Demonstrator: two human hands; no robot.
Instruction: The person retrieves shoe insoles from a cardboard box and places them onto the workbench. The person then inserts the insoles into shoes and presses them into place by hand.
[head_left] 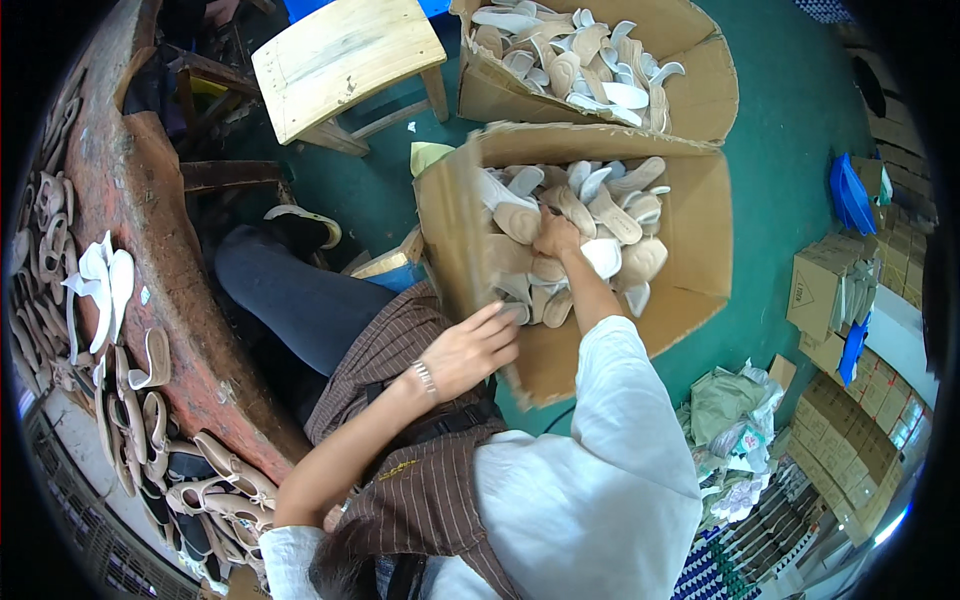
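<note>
My right hand [557,236] reaches deep into a cardboard box [690,260] heaped with beige and white shoe insoles [615,215]. Its fingers curl in on an insole in the middle of the heap, and the fingertips are partly hidden. Near the box's left front edge is my left hand [472,350], wearing a metal watch or bracelet [425,382]. Its fingers stretch toward the box wall and hold nothing that shows. A greyish insole [513,312] lies just beyond those fingertips, somewhat blurred.
Behind stands a second cardboard box [705,60] of insoles, with a wooden stool [350,60] to its left. A worn workbench [185,300] on the left carries several shoes [235,470] and white insoles [105,285]. Bagged cloth [735,410] and stacked cartons [840,440] line the right.
</note>
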